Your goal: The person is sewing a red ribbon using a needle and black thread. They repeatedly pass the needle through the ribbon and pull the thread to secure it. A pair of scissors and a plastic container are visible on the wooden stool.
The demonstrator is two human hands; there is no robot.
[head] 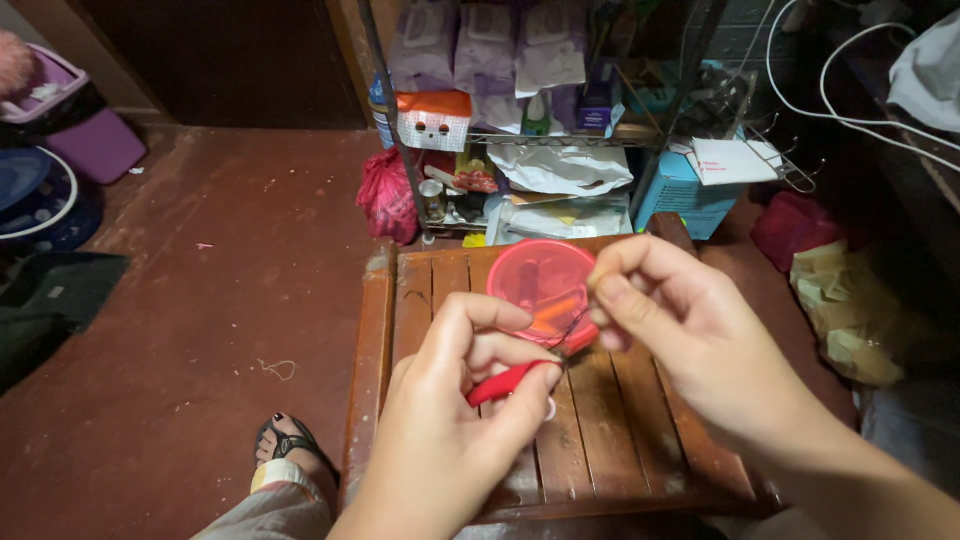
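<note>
While left hand [450, 400] is gripping red-handled tool [505, 382] at frame centre, right hand [680, 330] is pinching its thin metal tip [575, 325]. Round pink container [543, 285] is resting on wooden worktop [620, 430] behind. Judgement: keeping handle steady, pinching lightly.
</note>
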